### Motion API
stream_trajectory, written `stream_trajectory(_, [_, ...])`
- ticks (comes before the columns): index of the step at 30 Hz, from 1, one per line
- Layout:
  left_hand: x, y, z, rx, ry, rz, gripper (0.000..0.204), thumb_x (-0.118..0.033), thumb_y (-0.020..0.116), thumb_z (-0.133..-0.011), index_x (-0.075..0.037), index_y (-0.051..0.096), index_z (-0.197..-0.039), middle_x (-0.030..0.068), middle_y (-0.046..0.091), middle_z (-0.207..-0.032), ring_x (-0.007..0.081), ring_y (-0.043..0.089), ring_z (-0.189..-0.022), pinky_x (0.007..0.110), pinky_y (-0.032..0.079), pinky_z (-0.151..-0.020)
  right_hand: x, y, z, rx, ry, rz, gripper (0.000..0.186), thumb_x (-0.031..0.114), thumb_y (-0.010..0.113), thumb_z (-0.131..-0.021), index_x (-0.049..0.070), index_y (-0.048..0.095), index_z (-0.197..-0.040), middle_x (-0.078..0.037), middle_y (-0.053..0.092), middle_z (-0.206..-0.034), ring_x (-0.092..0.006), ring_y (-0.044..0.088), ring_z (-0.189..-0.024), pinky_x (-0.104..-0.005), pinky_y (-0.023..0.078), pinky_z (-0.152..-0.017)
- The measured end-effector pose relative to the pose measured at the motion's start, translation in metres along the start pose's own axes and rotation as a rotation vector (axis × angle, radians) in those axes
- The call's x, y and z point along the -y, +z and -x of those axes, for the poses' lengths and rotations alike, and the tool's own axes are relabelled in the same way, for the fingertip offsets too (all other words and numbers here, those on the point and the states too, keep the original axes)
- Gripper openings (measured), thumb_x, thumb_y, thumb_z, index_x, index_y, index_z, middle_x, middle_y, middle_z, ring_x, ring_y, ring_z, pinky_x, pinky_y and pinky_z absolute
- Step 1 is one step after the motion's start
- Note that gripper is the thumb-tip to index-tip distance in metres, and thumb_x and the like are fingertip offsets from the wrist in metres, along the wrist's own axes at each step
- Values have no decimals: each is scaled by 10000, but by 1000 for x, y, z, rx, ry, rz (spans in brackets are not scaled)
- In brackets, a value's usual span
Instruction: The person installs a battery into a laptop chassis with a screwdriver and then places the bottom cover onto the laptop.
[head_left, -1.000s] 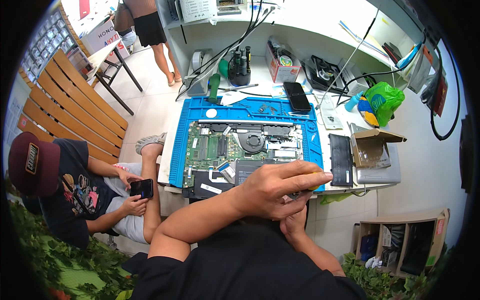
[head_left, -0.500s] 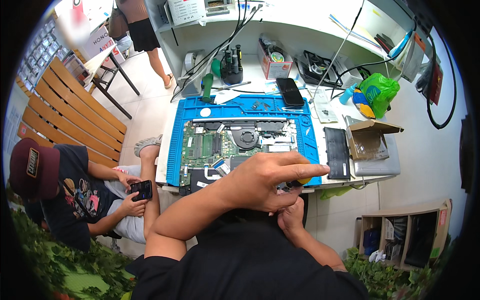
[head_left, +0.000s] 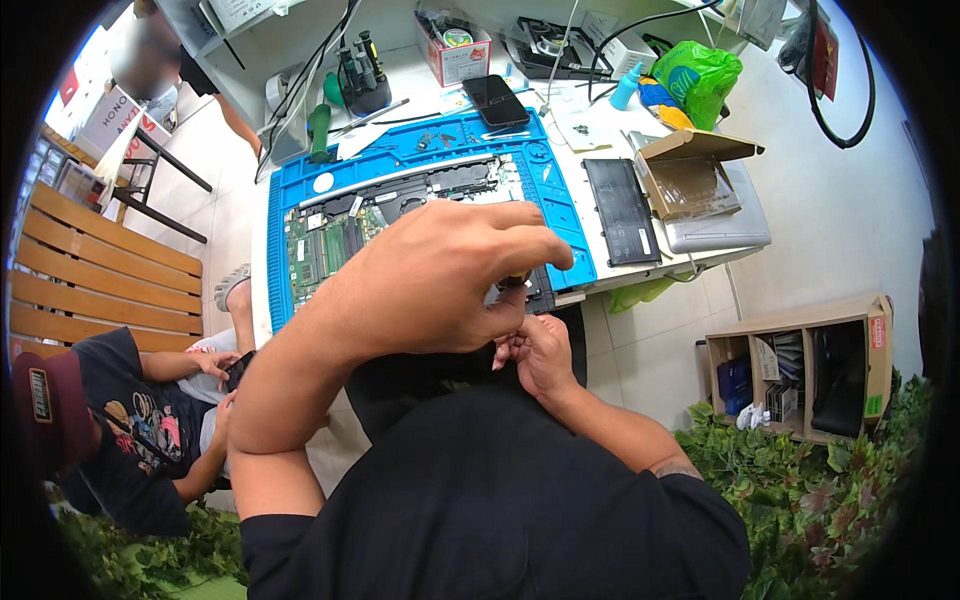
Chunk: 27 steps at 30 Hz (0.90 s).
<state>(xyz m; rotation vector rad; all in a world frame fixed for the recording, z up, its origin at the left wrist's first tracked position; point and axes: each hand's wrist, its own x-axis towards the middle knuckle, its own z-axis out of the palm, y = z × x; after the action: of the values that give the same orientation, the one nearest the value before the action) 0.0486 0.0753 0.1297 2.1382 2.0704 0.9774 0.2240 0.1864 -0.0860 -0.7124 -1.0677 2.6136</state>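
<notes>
The opened laptop (head_left: 362, 212) lies flat, upper left of centre, its silver strip (head_left: 385, 184) rising rightward, green board (head_left: 322, 245) bare, near edge partly hidden. A small yellow-and-dark object (head_left: 517, 279), mostly hidden, shows near centre.

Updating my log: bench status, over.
Left hand around mostly hidden yellowish object; right hand curled below. Opened laptop on blue mat, partly behind left forearm.

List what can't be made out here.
All in the head view:
Yellow thing: mostly hidden by the left hand.
Board: partly covered by the left forearm.
Right hand: its curl hides whether it holds anything.
Small parts on the mat: too small to identify.
</notes>
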Motion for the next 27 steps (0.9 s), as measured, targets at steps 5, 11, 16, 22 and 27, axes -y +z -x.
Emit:
stream_trajectory(5, [-6,-16,-12,277,-1,-269,226,-213,839,-905,-61,776,-1059,105,730,-967,310,759,-842,418,596,-716,-1,2,-2,-44,23,11,309,190,679,-1048,-43,734,-853,-137,736,-772,-192,686,-586,-389,623,-553])
stream_trajectory(11, [-16,-27,-27,534,-235,-359,193,-186,812,-934,-27,759,-1029,130,734,-996,352,759,-914,441,606,-801,-2,0,-3,-38,16,6,271,168,704,-1044,-31,729,-861,-134,744,-789,-177,691,-588,-374,624,-545])
stream_trajectory(16, [4,-17,-33,426,306,-230,241,-247,813,-944,-12,767,-972,161,742,-917,378,764,-869,467,616,-791,-3,5,-5,-49,2,3,238,168,724,-1042,-15,726,-890,-127,742,-796,-166,686,-588,-366,615,-535])
stream_trajectory(22, [-22,-23,-50,736,-126,-454,200,-220,795,-946,-21,776,-950,177,751,-915,367,766,-888,459,616,-817,-2,3,-6,-71,16,-5,231,178,739,-1034,-14,727,-906,-124,740,-790,-169,682,-580,-363,609,-527])
stream_trajectory(27, [-8,-19,-37,527,76,-303,254,-268,807,-940,-16,779,-933,189,767,-911,367,770,-884,444,622,-799,3,6,-9,-61,62,24,241,191,748,-1035,-21,736,-922,-131,743,-794,-175,690,-580,-365,618,-521])
